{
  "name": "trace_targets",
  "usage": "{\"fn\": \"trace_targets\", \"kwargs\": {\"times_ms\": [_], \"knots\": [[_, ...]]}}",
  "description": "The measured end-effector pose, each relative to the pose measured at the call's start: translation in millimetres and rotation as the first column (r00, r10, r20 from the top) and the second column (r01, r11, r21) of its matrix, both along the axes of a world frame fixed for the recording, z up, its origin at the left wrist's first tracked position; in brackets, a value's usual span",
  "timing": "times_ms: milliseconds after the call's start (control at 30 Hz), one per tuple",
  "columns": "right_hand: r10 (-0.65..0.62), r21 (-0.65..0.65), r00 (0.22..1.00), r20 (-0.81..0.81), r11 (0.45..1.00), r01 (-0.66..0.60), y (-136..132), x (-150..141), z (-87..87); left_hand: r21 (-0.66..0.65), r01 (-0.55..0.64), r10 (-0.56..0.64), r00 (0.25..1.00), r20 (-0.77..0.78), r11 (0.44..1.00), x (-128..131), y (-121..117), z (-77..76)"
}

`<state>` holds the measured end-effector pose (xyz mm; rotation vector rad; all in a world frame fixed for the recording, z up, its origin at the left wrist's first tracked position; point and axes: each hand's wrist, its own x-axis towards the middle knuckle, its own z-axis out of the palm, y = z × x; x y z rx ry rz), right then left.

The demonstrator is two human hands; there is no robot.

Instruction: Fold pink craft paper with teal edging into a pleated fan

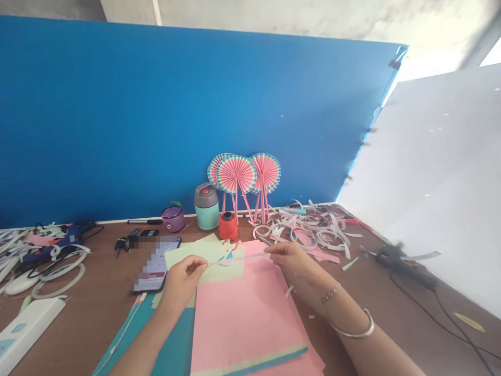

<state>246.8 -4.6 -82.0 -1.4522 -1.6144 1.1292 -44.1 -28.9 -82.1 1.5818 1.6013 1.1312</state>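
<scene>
Nearest the camera, pink paper [242, 324]; above it, my left hand [183, 277] and right hand [291, 261] pinch a thin strip [237, 259] between closed fingers.

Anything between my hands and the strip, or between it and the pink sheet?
No: the left hand and right hand pinch the pale strip's ends. Nothing visible separates it from the pink sheet; a teal scrap lies near it, on green paper.

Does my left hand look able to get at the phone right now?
Probably yes: the phone lies just beside the left hand, with nothing seen standing between them. But those fingers pinch one end of a thin strip, so they would likely need to let go first.
</scene>
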Motion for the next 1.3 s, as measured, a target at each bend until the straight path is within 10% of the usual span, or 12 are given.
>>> {"fn": "trace_targets", "kwargs": {"times_ms": [600, 1300], "knots": [[0.152, -0.053, 0.987, 0.059, 0.987, -0.149, -3, 5, 5.7, -0.221, 0.155, -0.077, 0.942, 0.326, 0.963, -5, -6, 18.7], [0.064, -0.301, 0.997, -0.032, 0.951, -0.070, -4, -1, -8.0, -0.365, 0.205, -0.171, 0.977, 0.126, 0.908, -8, 2, 1.0]]}}
